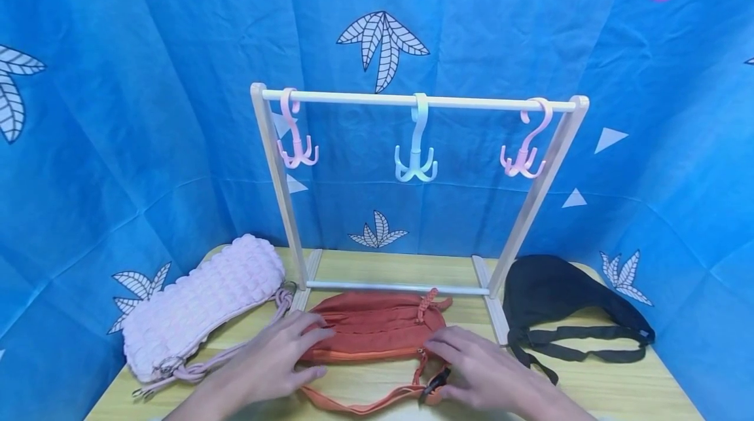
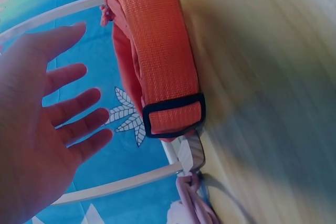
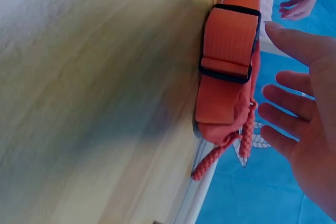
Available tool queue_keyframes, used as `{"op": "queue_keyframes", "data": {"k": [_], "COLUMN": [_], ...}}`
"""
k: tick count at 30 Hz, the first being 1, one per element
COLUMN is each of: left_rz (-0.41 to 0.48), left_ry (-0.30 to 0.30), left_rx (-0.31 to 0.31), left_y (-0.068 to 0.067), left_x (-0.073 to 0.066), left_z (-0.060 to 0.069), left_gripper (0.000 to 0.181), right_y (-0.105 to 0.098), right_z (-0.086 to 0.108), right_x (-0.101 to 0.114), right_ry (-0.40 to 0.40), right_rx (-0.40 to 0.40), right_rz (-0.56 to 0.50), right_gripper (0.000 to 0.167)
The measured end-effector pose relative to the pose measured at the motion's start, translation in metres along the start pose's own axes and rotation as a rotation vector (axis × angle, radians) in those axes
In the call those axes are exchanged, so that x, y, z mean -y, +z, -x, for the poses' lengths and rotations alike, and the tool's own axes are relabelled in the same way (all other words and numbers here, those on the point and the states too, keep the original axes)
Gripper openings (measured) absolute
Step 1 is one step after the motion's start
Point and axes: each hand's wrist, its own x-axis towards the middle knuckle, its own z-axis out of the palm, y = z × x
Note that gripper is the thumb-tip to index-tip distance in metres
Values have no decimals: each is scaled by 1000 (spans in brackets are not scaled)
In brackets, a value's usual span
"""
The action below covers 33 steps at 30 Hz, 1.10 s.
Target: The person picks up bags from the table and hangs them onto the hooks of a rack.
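Note:
A rust-red sling bag point(image 1: 374, 332) lies on the table between my two hands, with its orange strap point(image 1: 360, 409) looped at the front. My left hand point(image 1: 279, 359) hovers at the bag's left end, palm toward it, fingers spread. On the opposite end is my right hand point(image 1: 480, 368), close to the black buckle point(image 1: 437, 382). The left wrist view shows the fingers apart from the wide strap point(image 2: 157, 51) and its black slider point(image 2: 175, 116). In the right wrist view, loosely extended fingers face the bag and braided zipper pulls point(image 3: 209, 163); nothing is gripped.
Behind the bag stands a white rack point(image 1: 353, 99) carrying a pink hook point(image 1: 297, 152), a mint hook point(image 1: 416, 162) and another pink hook point(image 1: 523, 162). A puffy lilac bag point(image 1: 203, 303) lies left, a black bag point(image 1: 548, 293) right. Blue patterned cloth point(image 1: 501, 28) surrounds the table.

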Motion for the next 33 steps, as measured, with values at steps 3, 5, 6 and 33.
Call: {"op": "queue_keyframes", "data": {"k": [3,5,6,33], "left_rz": [18,40,50,253], "left_ry": [23,38,47,171], "left_rx": [-1,3,4,134], "left_y": [3,5,6,22], "left_x": [-3,-4,-5,-17], "left_z": [0,0,0,0], "left_gripper": [48,46,45,26], "right_y": [3,5,6,25], "right_z": [-2,-4,-4,-14], "right_x": [1,2,3,13], "right_ry": [-25,-35,-41,-61], "right_rx": [1,7,9,191], "right_rz": [-4,-2,-5,-153], "right_gripper": [59,58,58,35]}}
